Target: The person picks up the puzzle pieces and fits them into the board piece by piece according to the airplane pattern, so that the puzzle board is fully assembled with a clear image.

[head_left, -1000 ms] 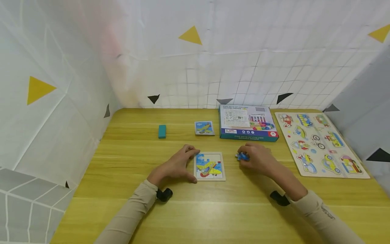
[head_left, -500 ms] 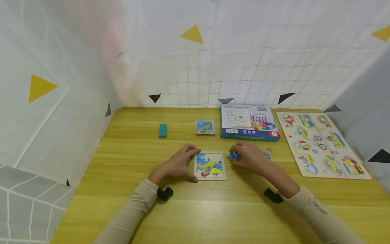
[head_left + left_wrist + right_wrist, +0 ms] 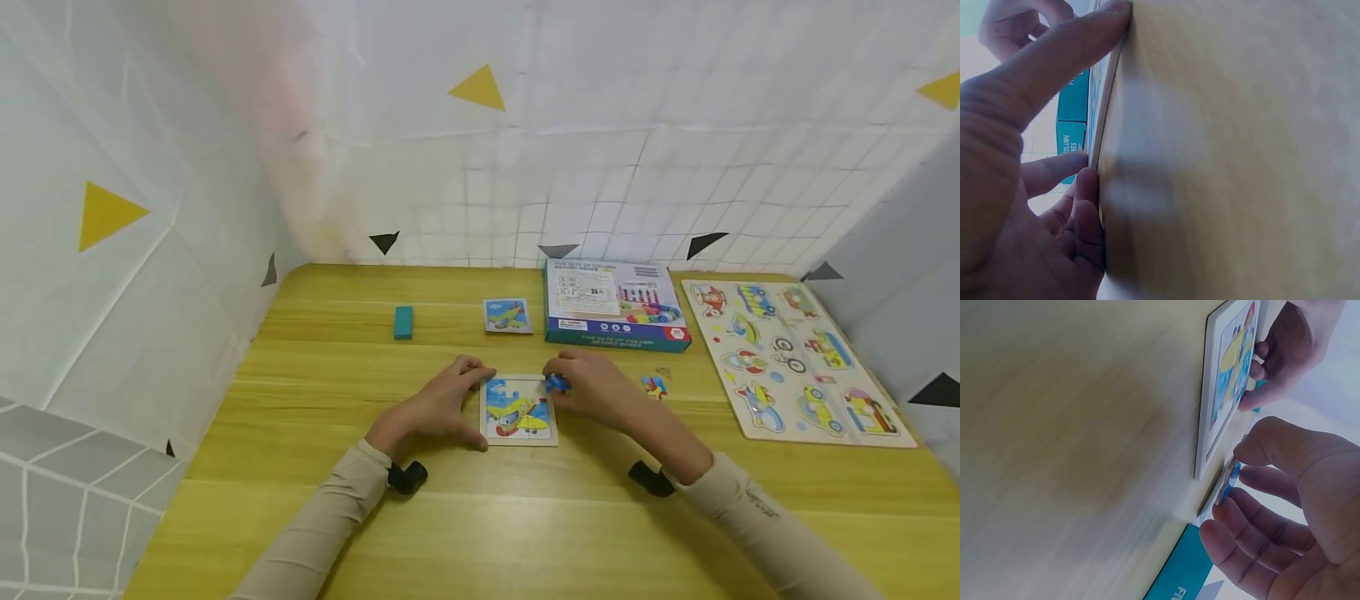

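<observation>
A small square jigsaw tray (image 3: 517,443) lies on the table with a yellow airplane picture partly filled in; its upper right part shows bare white. My left hand (image 3: 431,410) holds the tray's left side, thumb at the near corner and index finger at the far one. Between the thumb and fingers of my right hand (image 3: 600,387) is a blue puzzle piece (image 3: 557,383), close over the tray's upper right edge. The right wrist view shows that piece (image 3: 1230,478) edge-on in the fingertips. Another puzzle piece (image 3: 654,387), blue, red and yellow, lies right of that hand.
Behind the tray lies a small airplane picture card (image 3: 507,317), with a teal block (image 3: 403,322) to its left. A flat toy box (image 3: 615,304) stands at the back. On the right is a large wooden vehicle puzzle board (image 3: 787,425).
My right hand has moved left with the blue piece, up to the tray's edge, uncovering the other piece on the table. The left hand has stayed at the tray.
</observation>
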Demonstrator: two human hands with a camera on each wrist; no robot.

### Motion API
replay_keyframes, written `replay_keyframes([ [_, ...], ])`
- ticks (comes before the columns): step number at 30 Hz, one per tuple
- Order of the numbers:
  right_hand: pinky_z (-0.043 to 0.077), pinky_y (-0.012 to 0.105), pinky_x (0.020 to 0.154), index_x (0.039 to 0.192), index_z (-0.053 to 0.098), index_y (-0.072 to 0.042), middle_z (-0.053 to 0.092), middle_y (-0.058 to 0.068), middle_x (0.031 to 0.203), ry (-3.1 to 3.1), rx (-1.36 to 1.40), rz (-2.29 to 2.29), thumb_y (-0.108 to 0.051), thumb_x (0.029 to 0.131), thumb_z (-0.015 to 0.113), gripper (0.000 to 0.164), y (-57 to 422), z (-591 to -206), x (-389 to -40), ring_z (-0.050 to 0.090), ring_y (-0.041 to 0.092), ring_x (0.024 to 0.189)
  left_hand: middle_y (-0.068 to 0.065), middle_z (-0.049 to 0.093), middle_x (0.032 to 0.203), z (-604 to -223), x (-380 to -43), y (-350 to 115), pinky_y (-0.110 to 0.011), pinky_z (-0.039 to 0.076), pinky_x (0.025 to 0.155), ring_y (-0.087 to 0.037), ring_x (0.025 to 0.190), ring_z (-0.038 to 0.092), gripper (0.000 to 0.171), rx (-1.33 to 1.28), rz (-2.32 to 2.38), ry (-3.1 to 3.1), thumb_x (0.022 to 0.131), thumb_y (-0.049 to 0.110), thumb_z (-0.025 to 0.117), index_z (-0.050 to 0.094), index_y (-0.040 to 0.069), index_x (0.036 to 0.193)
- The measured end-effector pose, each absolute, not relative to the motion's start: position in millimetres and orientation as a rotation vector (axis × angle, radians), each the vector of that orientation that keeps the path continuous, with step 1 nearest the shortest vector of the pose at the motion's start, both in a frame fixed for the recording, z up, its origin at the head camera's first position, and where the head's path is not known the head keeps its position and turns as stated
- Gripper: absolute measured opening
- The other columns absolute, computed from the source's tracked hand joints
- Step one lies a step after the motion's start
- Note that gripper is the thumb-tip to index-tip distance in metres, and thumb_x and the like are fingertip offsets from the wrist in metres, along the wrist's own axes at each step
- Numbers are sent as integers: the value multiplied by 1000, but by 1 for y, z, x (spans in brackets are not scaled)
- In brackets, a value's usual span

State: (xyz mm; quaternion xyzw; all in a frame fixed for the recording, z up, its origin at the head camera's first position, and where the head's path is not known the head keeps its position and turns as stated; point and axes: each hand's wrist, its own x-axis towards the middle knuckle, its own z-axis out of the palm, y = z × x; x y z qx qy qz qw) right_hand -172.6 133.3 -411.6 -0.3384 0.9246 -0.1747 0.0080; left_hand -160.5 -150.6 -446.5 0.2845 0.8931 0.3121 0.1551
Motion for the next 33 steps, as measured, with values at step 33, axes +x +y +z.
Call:
replay_keyframes([
  [33,45,26,65,104,74,-7,58,1,87,2786,-1295,-519,-12,81,81,24,92,-421,-183,48,12,70,0,33,144,-448,-161,-152,-38,36,108,-16,124,41,107,812,920,2533,67,45,92,39,15,154],
])
